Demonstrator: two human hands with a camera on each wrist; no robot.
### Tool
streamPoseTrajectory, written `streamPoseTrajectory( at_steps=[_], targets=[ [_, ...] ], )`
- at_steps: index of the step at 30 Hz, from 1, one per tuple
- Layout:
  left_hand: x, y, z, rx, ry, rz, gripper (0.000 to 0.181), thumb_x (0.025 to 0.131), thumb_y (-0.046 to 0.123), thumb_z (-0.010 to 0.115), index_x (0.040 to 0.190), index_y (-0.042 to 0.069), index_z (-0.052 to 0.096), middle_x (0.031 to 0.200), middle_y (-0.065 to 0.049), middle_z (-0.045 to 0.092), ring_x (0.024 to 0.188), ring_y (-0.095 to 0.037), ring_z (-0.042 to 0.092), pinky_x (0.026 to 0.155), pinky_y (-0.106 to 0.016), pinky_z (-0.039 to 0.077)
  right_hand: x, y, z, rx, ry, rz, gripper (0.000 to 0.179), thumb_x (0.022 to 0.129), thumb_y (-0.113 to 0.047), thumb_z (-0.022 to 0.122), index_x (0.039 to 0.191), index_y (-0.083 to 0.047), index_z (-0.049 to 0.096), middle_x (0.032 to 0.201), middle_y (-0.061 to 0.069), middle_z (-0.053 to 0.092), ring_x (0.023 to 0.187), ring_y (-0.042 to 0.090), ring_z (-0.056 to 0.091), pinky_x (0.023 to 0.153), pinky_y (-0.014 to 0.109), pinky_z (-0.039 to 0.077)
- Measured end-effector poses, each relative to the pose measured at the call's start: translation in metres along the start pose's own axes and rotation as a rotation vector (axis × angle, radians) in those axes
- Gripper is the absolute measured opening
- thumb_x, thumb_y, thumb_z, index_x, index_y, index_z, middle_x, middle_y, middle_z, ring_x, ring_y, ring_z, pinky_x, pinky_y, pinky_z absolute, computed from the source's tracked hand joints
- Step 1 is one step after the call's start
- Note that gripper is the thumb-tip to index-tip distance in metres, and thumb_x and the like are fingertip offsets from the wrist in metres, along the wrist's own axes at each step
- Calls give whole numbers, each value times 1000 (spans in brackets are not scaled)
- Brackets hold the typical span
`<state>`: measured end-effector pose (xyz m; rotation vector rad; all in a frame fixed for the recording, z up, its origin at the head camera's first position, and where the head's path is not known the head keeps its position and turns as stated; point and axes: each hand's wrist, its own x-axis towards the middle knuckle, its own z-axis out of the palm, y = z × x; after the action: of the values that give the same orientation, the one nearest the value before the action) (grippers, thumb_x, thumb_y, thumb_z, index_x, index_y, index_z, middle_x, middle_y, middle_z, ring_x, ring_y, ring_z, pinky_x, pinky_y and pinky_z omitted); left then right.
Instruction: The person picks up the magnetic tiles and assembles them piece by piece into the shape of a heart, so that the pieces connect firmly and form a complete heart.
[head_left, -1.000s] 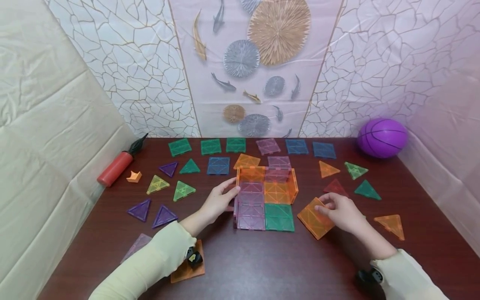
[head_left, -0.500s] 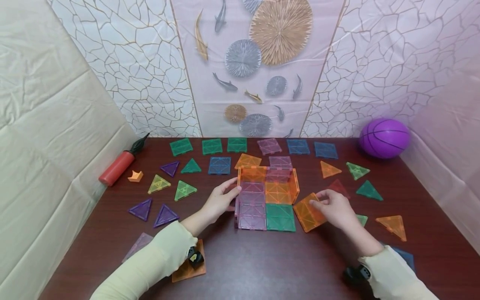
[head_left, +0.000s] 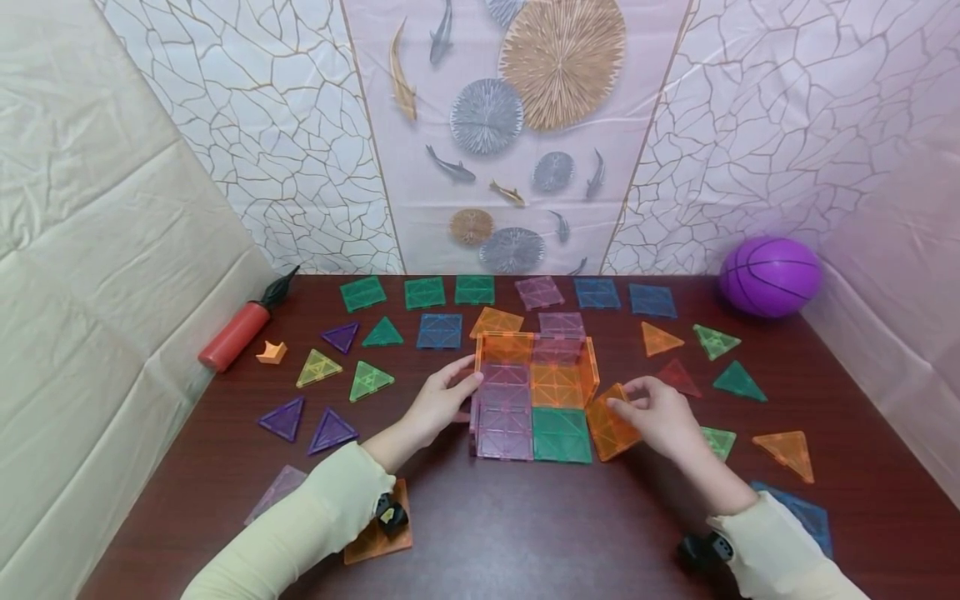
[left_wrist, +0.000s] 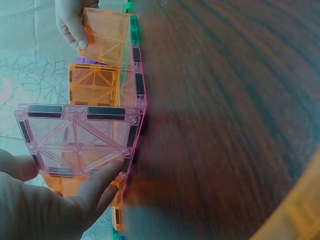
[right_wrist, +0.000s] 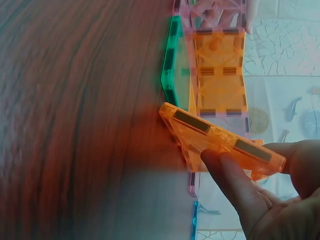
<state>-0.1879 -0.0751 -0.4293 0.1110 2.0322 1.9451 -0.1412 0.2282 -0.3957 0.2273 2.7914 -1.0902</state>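
Observation:
In the head view, an open box of see-through magnetic tiles stands mid-table. Its floor has pink tiles [head_left: 504, 433], an orange tile [head_left: 555, 386] and a green tile [head_left: 561, 435] at the front right. Orange and pink walls rise at the back, plus one orange wall [head_left: 587, 371] on the right. My left hand [head_left: 438, 402] grips the upright pink square tile [left_wrist: 77, 127] of the left wall between thumb and fingers. My right hand [head_left: 658, 412] pinches an orange square tile [head_left: 611, 423], tilted, its lower edge close beside the green tile.
Square tiles, among them a blue tile [head_left: 438, 331], lie along the back. Triangles such as a purple triangle [head_left: 332, 431] and an orange triangle [head_left: 787, 452] flank the box. A red hand pump [head_left: 236, 335] lies far left; a purple ball [head_left: 771, 277] sits back right.
My right hand has carried the orange square tile leftward to the green tile's right edge and tipped it more upright. The left hand stays on the pink wall.

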Motion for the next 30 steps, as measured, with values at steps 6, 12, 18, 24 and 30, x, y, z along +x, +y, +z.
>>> streamPoseTrajectory(
  at_steps=[6, 12, 18, 24, 30],
  targets=[
    [0, 0, 0, 5, -6, 4, 53, 100, 23, 54, 149, 10, 37, 138, -24, 49, 116, -39, 57, 81, -49, 54, -4, -6, 5, 38, -3, -8, 51, 91, -38, 66, 115, 4, 53, 101, 24, 66, 79, 24, 64, 62, 34, 51],
    [0, 0, 0, -3, -8, 6, 53, 100, 23, 54, 149, 9, 37, 137, -24, 50, 116, -40, 57, 81, -50, 54, -6, -11, 10, 122, -15, -10, 55, 89, -41, 68, 117, 3, 51, 101, 23, 68, 70, 18, 65, 64, 34, 55],
    [0, 0, 1, -23, -19, 3, 54, 101, 22, 52, 150, 9, 34, 139, -24, 48, 118, -39, 56, 82, -50, 54, -7, -13, 13, 162, -22, -72, 57, 88, -44, 68, 116, 3, 52, 100, 22, 69, 67, 18, 67, 66, 35, 57],
    [-2, 2, -6, 21, -49, -4, 56, 101, 24, 51, 150, 8, 32, 137, -24, 51, 120, -37, 55, 86, -48, 53, -6, -11, 16, 144, -27, -109, 65, 90, -46, 64, 129, 3, 45, 124, 27, 57, 95, 31, 65, 73, 38, 57],
    [-15, 8, -27, 190, -57, 16, 58, 100, 25, 54, 150, 7, 33, 138, -21, 51, 123, -34, 53, 97, -49, 46, -1, -4, 18, 134, -84, -232, 76, 95, -44, 58, 150, -7, 22, 149, 27, 33, 127, 45, 45, 94, 54, 47]
  ],
)
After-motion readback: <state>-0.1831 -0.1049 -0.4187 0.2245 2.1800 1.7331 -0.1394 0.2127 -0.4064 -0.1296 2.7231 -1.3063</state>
